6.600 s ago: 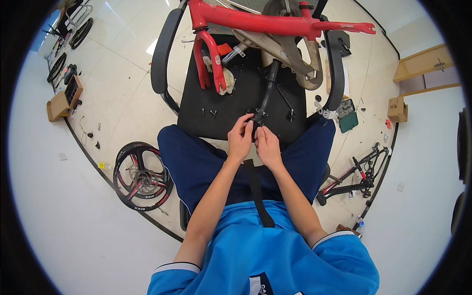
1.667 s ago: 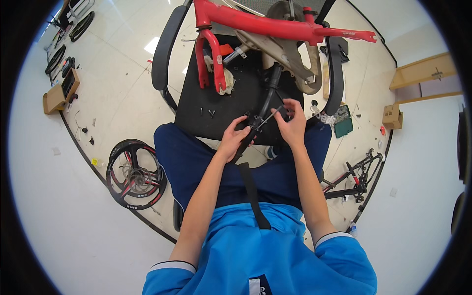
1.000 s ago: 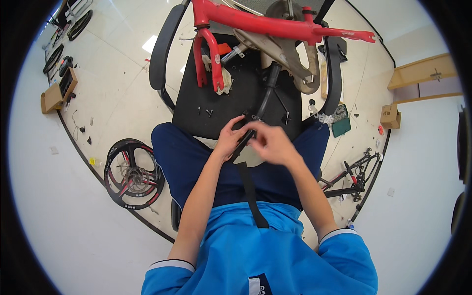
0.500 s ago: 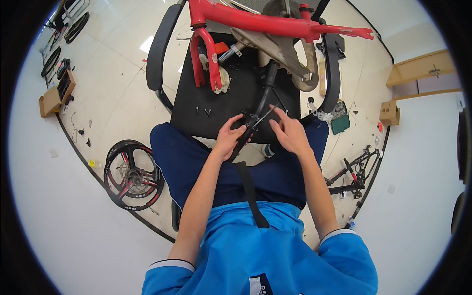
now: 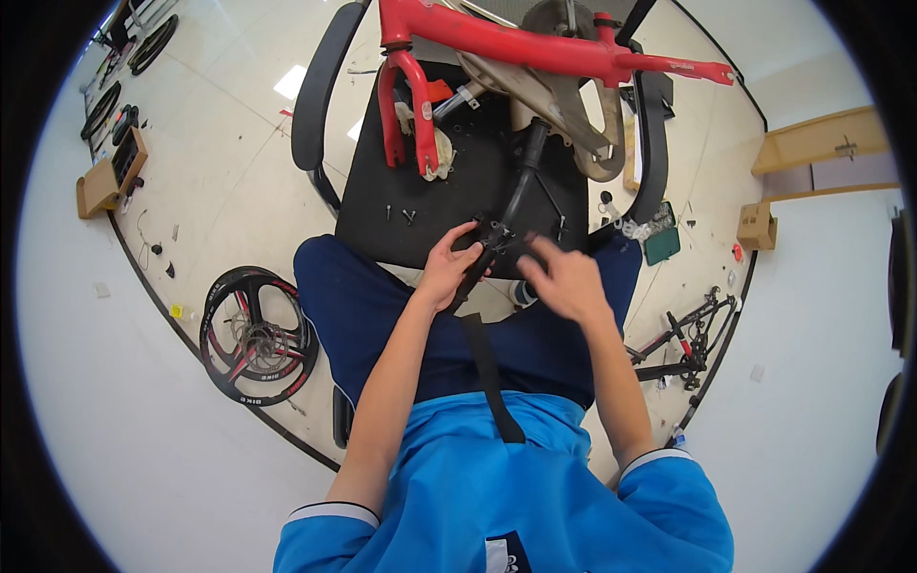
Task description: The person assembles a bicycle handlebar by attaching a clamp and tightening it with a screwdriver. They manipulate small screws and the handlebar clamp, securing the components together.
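Observation:
A long black tube (image 5: 522,196), probably a bicycle's handlebar post, slants from the seat of a black chair (image 5: 368,229) down between my knees. My left hand (image 5: 445,272) is wrapped round its lower part, just below a clamp with bolts (image 5: 498,235). Right of the clamp is my right hand (image 5: 570,284), thumb and index finger apart, fingertips smeared by motion. A thin dark shape (image 5: 519,245) blurs between that hand and the clamp; its kind is unclear. Several small bolts (image 5: 409,216) lie on the seat left of the tube.
A red bicycle frame (image 5: 506,43) lies across the chair's far end, over a beige metal part (image 5: 554,105). Black armrests (image 5: 323,91) stand either side. On the floor are a spoked wheel (image 5: 258,336), a black frame (image 5: 693,339), a green case (image 5: 660,244) and a cardboard box (image 5: 757,224).
My right hand has drawn slightly back and right, its index finger leaving the slim metal rod that stood out from the clamp. That rod is now blurred. My left hand keeps its hold.

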{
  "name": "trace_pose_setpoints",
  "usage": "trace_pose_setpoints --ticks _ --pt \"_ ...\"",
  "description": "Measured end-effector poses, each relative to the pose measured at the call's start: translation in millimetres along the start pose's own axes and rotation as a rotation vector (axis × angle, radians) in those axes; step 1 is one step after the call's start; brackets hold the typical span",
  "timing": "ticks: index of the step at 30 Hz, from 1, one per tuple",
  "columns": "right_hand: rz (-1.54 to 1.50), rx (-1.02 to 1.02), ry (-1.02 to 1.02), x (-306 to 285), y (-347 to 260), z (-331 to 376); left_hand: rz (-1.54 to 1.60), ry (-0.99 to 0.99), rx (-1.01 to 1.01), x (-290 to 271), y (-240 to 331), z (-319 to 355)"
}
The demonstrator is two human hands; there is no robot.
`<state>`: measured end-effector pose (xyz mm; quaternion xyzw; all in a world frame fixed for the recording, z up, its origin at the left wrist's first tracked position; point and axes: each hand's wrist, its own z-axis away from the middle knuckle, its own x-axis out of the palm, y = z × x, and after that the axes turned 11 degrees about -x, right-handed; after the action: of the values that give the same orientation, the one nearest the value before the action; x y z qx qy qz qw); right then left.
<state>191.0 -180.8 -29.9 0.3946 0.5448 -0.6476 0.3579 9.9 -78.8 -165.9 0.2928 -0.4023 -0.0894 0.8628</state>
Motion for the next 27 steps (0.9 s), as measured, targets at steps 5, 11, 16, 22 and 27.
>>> trace_pose_setpoints --ticks 5,11,16,22,27 --pt "-0.687 -0.014 -0.019 -1 -14 -32 0.052 0.005 -0.017 1 1 1" --pt "-0.328 -0.15 -0.321 18 -31 -12 0.07 0.011 0.045 -1 -4 -1" --pt "-0.11 0.107 -0.093 -14 5 -25 -0.027 0.012 -0.013 -3 0 -1" --pt "-0.518 -0.243 -0.32 1 -41 -25 0.027 0.055 0.054 4 -2 -4" --pt "-0.431 -0.03 -0.107 22 3 -10 0.016 0.025 -0.008 -3 -2 -2"
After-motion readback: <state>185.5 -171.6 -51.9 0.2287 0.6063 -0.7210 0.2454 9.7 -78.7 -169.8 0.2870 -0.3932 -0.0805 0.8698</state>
